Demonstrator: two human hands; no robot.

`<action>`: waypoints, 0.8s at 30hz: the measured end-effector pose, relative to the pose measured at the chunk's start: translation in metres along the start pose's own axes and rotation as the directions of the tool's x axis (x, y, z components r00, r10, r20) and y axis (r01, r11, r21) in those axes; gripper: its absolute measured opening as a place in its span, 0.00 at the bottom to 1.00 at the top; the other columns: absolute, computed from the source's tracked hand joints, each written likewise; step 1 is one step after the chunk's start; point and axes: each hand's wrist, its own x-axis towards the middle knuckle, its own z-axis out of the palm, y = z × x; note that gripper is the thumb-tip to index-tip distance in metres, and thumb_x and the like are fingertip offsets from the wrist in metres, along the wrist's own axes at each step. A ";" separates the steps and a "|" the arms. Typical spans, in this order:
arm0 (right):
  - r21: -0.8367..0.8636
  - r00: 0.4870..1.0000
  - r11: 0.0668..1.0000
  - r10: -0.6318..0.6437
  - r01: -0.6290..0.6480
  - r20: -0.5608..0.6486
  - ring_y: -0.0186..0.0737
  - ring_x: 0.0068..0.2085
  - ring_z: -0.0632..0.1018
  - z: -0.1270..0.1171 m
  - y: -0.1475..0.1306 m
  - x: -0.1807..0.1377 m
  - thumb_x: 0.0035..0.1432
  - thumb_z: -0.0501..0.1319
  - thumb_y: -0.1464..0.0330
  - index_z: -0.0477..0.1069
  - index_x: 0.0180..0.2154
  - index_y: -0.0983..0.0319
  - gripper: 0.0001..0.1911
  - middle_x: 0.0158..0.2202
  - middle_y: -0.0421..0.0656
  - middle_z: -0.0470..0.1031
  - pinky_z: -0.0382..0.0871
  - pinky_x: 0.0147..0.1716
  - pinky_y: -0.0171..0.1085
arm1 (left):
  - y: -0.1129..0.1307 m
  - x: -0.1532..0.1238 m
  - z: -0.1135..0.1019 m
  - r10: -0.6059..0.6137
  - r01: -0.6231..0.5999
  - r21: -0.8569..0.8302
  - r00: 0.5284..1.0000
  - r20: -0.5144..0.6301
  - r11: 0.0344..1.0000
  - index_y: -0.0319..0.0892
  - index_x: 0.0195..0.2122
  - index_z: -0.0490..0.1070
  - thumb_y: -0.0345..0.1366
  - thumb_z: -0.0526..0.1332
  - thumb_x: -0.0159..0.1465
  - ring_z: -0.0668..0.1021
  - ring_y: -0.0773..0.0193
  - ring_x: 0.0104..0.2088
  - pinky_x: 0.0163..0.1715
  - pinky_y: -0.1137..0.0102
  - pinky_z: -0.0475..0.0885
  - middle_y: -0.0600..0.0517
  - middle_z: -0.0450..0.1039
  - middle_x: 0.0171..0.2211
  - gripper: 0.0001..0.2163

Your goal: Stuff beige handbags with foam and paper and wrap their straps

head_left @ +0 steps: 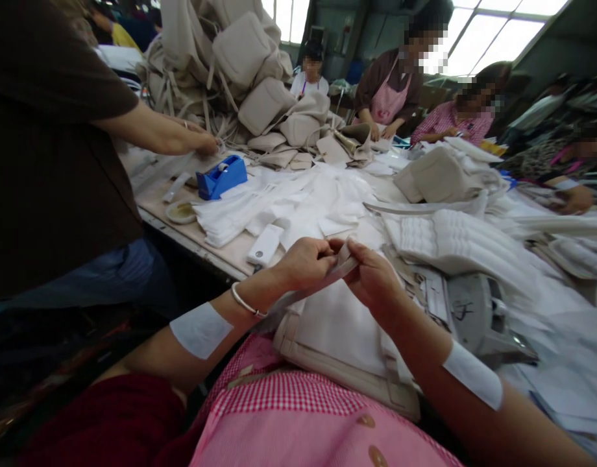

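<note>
Both my hands meet over a beige bag [328, 363] that lies at the table's near edge, against my pink apron. A light strap [344, 263] runs between them, its end curled up at the fingertips. My left hand [308, 263], with a bangle at the wrist, has its fingers closed on the strap. Pinched between thumb and fingers, the strap's curled part is also in my right hand [374, 275]. White sheet material [342, 318] covers the bag's upper face under my hands.
A blue tape dispenser [223, 176] and a white device [265, 244] stand left. A grey tape dispenser [486, 318] is at right, near stacked white padding [459, 243]. Beige bags [250, 58] are heaped behind. A co-worker's arm [157, 130] reaches in from the left; other people work across the table.
</note>
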 end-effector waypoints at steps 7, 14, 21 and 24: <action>0.086 0.991 0.994 -0.063 0.073 -0.115 0.37 0.34 0.77 -0.011 -0.017 0.001 0.52 0.65 0.61 0.77 0.35 0.64 0.12 0.32 0.44 0.79 0.71 0.34 0.34 | 0.020 0.008 -0.005 -0.017 0.016 -0.025 0.997 -0.071 1.000 0.40 0.25 0.72 0.38 0.58 0.60 0.66 0.70 0.21 0.22 0.74 0.60 0.58 0.67 0.19 0.10; -0.026 0.997 1.000 -0.016 0.018 0.080 0.37 0.28 0.76 -0.006 -0.017 -0.015 0.48 0.70 0.60 0.76 0.35 0.63 0.16 0.29 0.42 0.79 0.71 0.29 0.36 | 0.019 0.017 0.000 -0.001 0.005 0.024 0.988 -0.155 1.000 0.41 0.27 0.74 0.38 0.60 0.58 0.73 0.66 0.26 0.26 0.72 0.67 0.54 0.74 0.25 0.08; -0.015 0.986 0.987 -0.163 0.162 -0.026 0.33 0.26 0.75 -0.013 -0.029 -0.010 0.45 0.71 0.71 0.75 0.31 0.63 0.09 0.28 0.39 0.78 0.71 0.24 0.31 | 0.004 0.004 0.002 0.005 0.085 -0.450 0.981 0.196 0.889 0.37 0.42 0.71 0.44 0.63 0.59 0.78 0.66 0.31 0.31 0.72 0.72 0.49 0.77 0.33 0.16; -0.024 0.973 0.977 -0.215 0.214 -0.082 0.33 0.28 0.76 -0.027 -0.039 0.003 0.46 0.69 0.73 0.74 0.31 0.62 0.07 0.28 0.38 0.78 0.73 0.24 0.31 | -0.015 -0.012 -0.010 -0.040 0.249 -0.405 0.887 0.459 0.880 0.38 0.33 0.74 0.38 0.68 0.53 0.78 0.66 0.28 0.30 0.73 0.72 0.50 0.78 0.28 0.10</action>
